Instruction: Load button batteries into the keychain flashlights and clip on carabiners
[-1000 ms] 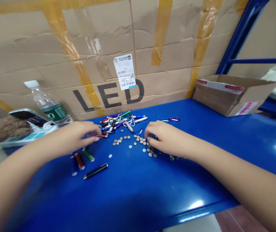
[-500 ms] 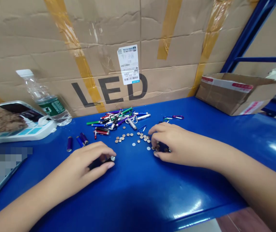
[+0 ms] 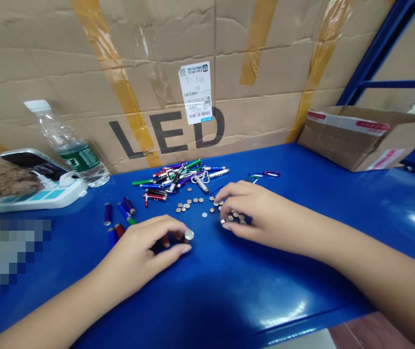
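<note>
My left hand is closed in a pinch, its fingertips around a round silver button cell above the blue table. What lies behind that disc inside the fingers is in shadow. To the right, my right hand pinches a small shiny piece, apparently another button cell, between thumb and fingertips. Several loose button cells are scattered on the table between the hands and under my right hand, which hides part of them. Short coloured metal tubes lie left of my left hand, some partly covered by it.
Behind the cells is a pile of pen-shaped keychain lights with clips. Carabiners lie right of it. A water bottle, power strip and phone stand at left. An open carton sits at right, before a large cardboard wall.
My left hand has moved right, uncovering more coloured tubes. My right hand has shifted slightly left and a shiny piece now shows at its fingertips.
</note>
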The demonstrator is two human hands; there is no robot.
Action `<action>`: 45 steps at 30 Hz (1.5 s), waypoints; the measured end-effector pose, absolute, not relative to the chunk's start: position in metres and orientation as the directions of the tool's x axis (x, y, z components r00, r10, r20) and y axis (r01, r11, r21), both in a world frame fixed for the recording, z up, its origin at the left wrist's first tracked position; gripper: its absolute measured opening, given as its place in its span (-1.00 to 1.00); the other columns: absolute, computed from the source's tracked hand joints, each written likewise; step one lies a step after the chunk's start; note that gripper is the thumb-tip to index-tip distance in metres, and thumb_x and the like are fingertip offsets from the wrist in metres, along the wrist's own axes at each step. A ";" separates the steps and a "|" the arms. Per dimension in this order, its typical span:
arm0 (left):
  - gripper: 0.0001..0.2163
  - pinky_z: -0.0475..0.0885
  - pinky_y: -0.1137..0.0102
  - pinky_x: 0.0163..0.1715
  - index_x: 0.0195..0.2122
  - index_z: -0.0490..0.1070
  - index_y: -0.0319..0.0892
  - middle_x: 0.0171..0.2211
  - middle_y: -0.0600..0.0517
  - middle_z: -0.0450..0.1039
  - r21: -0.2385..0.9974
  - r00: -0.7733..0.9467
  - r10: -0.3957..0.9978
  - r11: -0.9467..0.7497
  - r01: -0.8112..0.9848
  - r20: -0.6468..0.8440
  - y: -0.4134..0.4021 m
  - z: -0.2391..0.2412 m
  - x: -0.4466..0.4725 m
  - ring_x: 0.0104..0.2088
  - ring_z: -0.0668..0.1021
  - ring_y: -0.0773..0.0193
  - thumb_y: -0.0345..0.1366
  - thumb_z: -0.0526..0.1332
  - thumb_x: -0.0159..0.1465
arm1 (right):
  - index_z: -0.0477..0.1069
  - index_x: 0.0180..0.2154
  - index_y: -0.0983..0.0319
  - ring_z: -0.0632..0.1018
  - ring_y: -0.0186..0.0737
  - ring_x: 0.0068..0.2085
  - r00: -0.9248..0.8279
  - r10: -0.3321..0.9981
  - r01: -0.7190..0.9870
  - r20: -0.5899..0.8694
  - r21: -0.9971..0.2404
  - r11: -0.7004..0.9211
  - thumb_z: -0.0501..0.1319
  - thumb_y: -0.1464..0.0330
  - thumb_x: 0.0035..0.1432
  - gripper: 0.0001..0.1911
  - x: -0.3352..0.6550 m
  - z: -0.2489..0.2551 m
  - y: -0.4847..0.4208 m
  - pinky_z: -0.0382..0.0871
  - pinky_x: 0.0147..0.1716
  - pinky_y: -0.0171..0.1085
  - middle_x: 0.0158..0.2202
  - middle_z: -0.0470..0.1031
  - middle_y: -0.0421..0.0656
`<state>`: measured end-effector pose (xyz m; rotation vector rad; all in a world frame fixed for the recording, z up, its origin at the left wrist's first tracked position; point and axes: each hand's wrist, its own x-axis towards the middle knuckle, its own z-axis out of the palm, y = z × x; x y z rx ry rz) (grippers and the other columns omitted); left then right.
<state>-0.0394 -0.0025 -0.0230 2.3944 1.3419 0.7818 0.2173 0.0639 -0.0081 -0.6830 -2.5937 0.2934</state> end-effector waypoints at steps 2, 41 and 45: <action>-0.91 0.43 0.52 -0.37 -0.27 0.48 -0.12 -0.35 0.08 0.52 0.491 0.421 0.853 -0.523 0.697 0.310 -0.002 -0.022 -0.034 -0.42 0.51 0.38 -0.25 0.24 0.26 | 0.47 -0.30 0.23 0.49 -0.22 -0.13 -0.747 0.455 0.327 0.485 -0.327 0.887 0.24 0.42 0.17 -0.96 0.209 -0.006 0.057 0.35 -0.09 -0.22 -0.19 0.49 -0.11; -0.91 0.47 0.53 -0.29 -0.25 0.50 -0.10 -0.35 0.10 0.57 0.578 0.460 0.833 -0.547 0.606 0.306 -0.001 -0.025 -0.035 -0.36 0.57 0.37 -0.35 0.25 0.23 | 0.48 -0.17 0.20 0.48 -0.31 -0.24 -0.773 0.345 0.249 0.532 -0.245 0.937 0.14 0.38 0.29 -0.84 0.196 -0.016 0.046 0.34 -0.20 -0.30 -0.28 0.49 -0.14; -0.92 0.50 0.51 -0.31 -0.26 0.48 -0.11 -0.32 0.09 0.57 0.641 0.361 0.875 -0.482 0.598 0.321 -0.004 -0.022 -0.036 -0.36 0.57 0.37 -0.34 0.21 0.23 | 0.49 -0.18 0.23 0.48 -0.22 -0.19 -0.760 0.463 0.377 0.457 -0.271 0.886 0.14 0.40 0.26 -0.84 0.190 -0.017 0.065 0.38 -0.17 -0.23 -0.24 0.49 -0.08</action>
